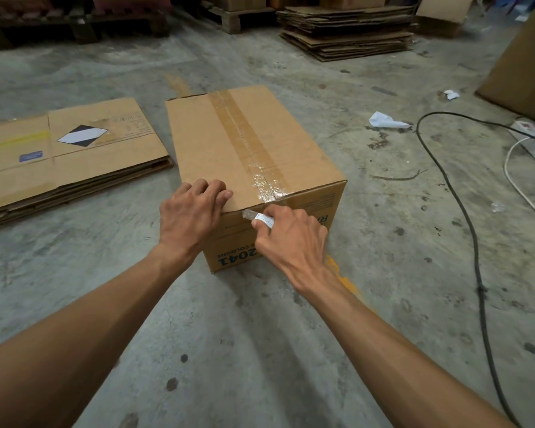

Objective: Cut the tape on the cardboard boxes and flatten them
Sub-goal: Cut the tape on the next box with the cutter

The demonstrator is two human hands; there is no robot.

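A brown cardboard box (247,168) stands closed on the floor. A strip of shiny tape (244,140) runs down the middle of its top. Left of the box lies a pile of flat boxes (65,159).

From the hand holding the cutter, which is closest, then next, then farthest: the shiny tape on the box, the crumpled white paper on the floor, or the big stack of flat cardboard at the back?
Measured from the right hand:
1. Shiny tape, just above it on the box top.
2. Crumpled white paper, on the floor to the right.
3. Stack of flat cardboard, far back by the pallets.
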